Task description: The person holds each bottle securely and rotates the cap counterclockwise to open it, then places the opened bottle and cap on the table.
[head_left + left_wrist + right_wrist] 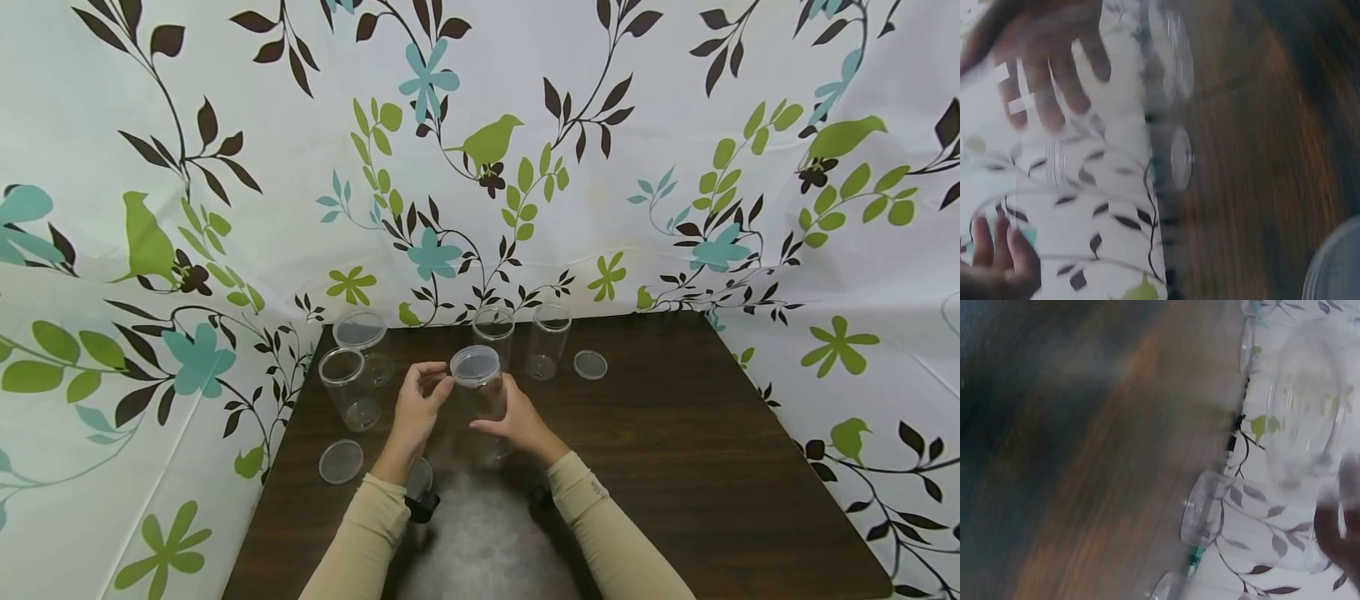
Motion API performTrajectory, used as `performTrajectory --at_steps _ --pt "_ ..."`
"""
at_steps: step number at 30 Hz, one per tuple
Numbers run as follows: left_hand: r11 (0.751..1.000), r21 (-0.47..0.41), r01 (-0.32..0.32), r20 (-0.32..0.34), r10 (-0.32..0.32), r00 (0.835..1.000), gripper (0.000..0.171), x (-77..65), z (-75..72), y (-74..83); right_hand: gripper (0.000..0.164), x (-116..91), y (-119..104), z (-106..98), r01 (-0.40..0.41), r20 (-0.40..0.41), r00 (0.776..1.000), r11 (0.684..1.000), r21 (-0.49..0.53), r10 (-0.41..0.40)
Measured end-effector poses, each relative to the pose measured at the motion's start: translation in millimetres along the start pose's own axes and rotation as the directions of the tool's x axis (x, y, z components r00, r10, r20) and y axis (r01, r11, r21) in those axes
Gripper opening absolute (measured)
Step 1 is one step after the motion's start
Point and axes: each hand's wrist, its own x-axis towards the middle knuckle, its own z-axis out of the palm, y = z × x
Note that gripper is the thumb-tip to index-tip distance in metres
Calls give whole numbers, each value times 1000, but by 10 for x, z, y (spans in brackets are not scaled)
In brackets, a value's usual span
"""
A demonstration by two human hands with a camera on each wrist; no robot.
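In the head view my right hand [521, 421] grips a clear cylindrical jar [483, 400] from its right side, thumb in front. A translucent lid [475, 363] covers the jar's top. My left hand [420, 408] is raised on the left, its fingers loosely bent and its fingertips close to the lid's edge. The left wrist view shows my left fingers [1007, 256] apart from the right hand [1054, 62], which is around the see-through jar. In the right wrist view the held jar [1307, 406] is blurred, with part of my right hand [1341, 531] beside it.
Open clear jars stand at left [348, 392] and at the back [550, 342], one of them partly behind the held jar. A lidded jar [361, 331] is at back left. Loose lids lie on the dark wooden table [675, 467]: right [591, 364], left [341, 462] and under my left wrist [420, 477].
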Motion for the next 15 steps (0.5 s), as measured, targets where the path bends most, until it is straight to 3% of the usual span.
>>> performTrajectory --at_steps 3,7,8,10,12,15 --pt "999 -45 -25 158 32 987 58 32 -131 -30 82 -10 8 -84 1 155 988 990 144 -24" --pt "997 -55 -55 377 72 923 94 52 -261 -58 95 -33 -3 -171 -37 331 942 969 244 -48" --pt "997 -62 -54 415 74 907 99 51 -280 -54 98 -37 -5 -182 -46 361 931 963 266 -55" --pt "997 -61 -40 455 63 888 98 43 -306 -45 103 -43 -7 -194 -68 400 915 954 292 -57" --pt "997 -68 -24 459 53 887 88 33 -313 -38 101 -47 1 -194 -77 416 907 947 313 -64" --pt "999 -49 -23 417 42 908 70 17 -297 -33 94 -46 21 -175 -64 397 915 945 319 -72"
